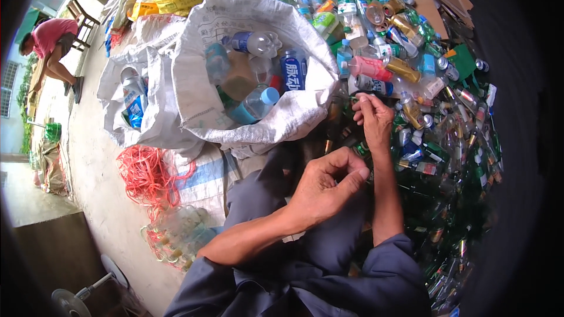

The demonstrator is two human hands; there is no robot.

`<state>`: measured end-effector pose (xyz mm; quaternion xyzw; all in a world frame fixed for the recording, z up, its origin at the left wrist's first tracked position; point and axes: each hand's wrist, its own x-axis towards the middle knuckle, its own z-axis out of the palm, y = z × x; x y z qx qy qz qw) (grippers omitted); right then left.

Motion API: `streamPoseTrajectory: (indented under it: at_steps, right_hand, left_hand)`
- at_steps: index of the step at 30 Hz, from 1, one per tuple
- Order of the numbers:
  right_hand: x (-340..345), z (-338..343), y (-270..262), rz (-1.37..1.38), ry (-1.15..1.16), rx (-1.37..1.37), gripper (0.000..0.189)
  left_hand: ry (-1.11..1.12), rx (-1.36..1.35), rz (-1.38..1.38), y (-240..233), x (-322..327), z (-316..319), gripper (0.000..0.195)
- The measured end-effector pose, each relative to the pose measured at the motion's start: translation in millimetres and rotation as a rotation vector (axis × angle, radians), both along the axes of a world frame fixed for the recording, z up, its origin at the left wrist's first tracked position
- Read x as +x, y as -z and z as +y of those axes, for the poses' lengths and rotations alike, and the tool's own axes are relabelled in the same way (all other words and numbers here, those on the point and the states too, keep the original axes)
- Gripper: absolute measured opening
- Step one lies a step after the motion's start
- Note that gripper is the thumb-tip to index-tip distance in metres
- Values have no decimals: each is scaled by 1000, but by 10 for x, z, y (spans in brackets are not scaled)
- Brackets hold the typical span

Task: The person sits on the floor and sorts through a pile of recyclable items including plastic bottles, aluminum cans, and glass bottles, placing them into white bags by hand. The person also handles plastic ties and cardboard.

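Observation:
My left hand [328, 187] hovers over my lap with its fingers curled and the thumb tip close against them; no object shows in it. Higher and to the right, my right hand [374, 119] has bent, slightly spread fingers and looks bare. Just above its fingertips lies a dark blue and silver can [373, 84] on the pile. In front of me a large white woven sack [260, 119] gapes wide. Inside it are a clear bottle with a light-blue cap [260, 103], a blue-labelled bottle [293, 70] and a clear bottle lying sideways [260, 44].
A smaller white sack [112, 114] with crushed packaging adjoins the large one. Red plastic twine [147, 174] and a net bag of bottles [180, 233] lie left. Mixed bottles and cans [410, 70] spread along the right. A person [55, 39] bends over far left. A fan [114, 270] stands lower left.

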<state>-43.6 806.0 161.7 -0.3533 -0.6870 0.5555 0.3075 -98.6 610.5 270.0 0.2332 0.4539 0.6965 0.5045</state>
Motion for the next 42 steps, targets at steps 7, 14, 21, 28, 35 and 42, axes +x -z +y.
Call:
streamPoseTrajectory:
  at_steps: [7,14,21,28,35,42]
  right_hand:
    - [826,-54,2733,-516,-94,-53,20]
    - [558,-606,2980,-612,-29,-82,26]
    - [479,-581,3153,-751,5,-103,30]
    - [548,-545,3321,-780,-95,-136,34]
    - [784,-773,3279,-645,-99,675,24]
    - [1155,-793,2811,-401,-42,338,22]
  left_hand:
    - [-248,-35,-174,-100,-140,-45,15]
    - [-272,123,-170,-47,-296,-200,26]
    - [-357,315,75,-131,-349,-127,23]
    - [-269,107,15,-107,-298,-57,31]
    - [-247,-35,33,-143,-238,-48,33]
    - [-203,-34,39,-92,-147,45,27]
